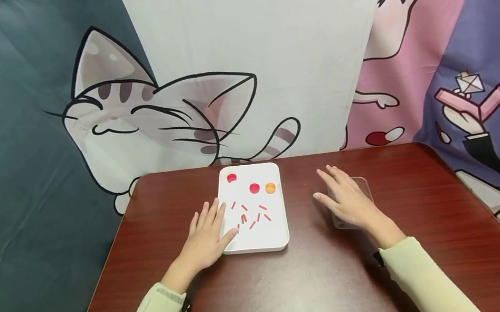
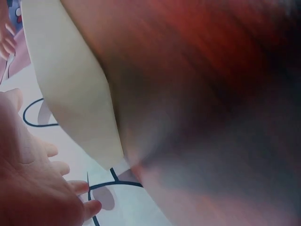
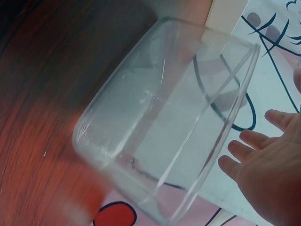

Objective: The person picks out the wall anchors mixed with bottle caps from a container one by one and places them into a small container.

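Head: white tray (image 1: 257, 243) on bench (image 1: 261, 303), holding red strips (image 1: 252, 225), two red cups (image 1: 254, 188), orange cup (image 1: 270, 189). Left hand (image 1: 204, 241) at tray's left edge, fingers spread, contact unclear. Right hand (image 1: 348, 199) over clear box (image 1: 363, 188), fingers spread. Left wrist: fingers straight, near tray's side. Right wrist: fingers apart beside box rim.

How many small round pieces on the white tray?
3: a red one near the far left corner, a second red one around mid-width, an orange one just right of that. Left hand may hide some.
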A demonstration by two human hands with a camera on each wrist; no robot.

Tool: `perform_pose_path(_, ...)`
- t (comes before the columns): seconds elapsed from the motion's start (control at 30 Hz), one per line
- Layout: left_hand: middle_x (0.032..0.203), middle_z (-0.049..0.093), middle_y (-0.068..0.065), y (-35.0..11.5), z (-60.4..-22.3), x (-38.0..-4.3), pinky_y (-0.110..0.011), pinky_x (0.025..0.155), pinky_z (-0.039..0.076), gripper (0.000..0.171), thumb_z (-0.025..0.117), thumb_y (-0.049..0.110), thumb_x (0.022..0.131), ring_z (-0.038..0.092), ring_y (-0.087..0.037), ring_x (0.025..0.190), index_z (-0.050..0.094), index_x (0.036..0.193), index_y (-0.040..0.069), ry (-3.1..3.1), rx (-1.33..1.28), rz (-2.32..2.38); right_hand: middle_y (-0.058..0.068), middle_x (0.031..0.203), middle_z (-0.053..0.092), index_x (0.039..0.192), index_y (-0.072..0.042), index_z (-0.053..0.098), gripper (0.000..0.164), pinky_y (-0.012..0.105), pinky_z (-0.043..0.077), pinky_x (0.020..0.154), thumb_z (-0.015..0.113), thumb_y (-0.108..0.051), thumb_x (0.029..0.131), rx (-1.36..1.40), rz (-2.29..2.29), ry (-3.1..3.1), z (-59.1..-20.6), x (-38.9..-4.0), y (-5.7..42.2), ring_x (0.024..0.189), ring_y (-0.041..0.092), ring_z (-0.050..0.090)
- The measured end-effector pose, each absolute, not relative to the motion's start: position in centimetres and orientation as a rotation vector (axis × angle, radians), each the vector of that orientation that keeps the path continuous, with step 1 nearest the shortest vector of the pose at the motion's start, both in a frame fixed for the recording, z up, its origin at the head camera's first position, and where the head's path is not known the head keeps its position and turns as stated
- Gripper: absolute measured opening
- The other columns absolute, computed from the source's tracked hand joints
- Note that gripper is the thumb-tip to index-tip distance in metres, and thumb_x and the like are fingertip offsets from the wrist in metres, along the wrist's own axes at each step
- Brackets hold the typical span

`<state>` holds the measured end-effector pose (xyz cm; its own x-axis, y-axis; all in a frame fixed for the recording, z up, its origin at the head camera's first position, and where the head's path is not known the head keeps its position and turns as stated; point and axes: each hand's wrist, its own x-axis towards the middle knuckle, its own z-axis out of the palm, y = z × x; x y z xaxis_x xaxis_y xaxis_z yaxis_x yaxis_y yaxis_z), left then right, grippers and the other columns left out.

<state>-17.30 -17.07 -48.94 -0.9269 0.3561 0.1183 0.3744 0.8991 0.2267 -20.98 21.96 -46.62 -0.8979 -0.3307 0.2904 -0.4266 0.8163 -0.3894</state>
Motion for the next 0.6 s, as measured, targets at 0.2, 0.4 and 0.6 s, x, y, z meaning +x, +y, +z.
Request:
perform_pose_path(0.2, 0.157, 0.014, -0.005, -16.6, -49.5, -16.9, -0.056, 0.110, 0.012, 0.077, 0.029, 0.065, 0.091, 0.007, -0.030, 0.143, 0.018, 0.150, 0.018, -3.006, -0.568, -0.347, 0.016, 0.150, 0.028, 0.145, -0.015, 0.034, 0.068, 0.056, 0.020, 0.108, 0.048, -0.054, 0.091, 0.586, 0.680, -2.789, -46.7, -20.9, 20.8, 0.139, 0.035, 0.022)
perform_pose_path(0.4, 0.156, 0.016, -0.006, -16.2, -49.8, -16.7, -0.057, 0.110, 0.013, 0.078, 0.028, 0.067, 0.091, 0.006, -0.030, 0.143, 0.022, 0.150, 0.016, -2.993, -0.586, -0.347, 0.015, 0.151, 0.025, 0.146, -0.017, 0.031, 0.069, 0.059, 0.022, 0.105, 0.046, -0.055, 0.091, 0.582, 0.704, -2.813, -46.7, -20.8, 19.9, 0.138, 0.036, 0.022)
perform_pose_path(0.6, 0.156, 0.016, -0.005, -15.8, -50.1, -16.7, -0.058, 0.109, 0.015, 0.077, 0.029, 0.066, 0.091, 0.012, -0.033, 0.142, 0.021, 0.150, 0.016, -2.991, -0.580, -0.319, 0.015, 0.151, 0.026, 0.146, -0.020, 0.032, 0.069, 0.057, 0.024, 0.106, 0.048, -0.056, 0.090, 0.586, 0.735, -2.818, -46.6, -20.6, 19.0, 0.138, 0.035, 0.022)
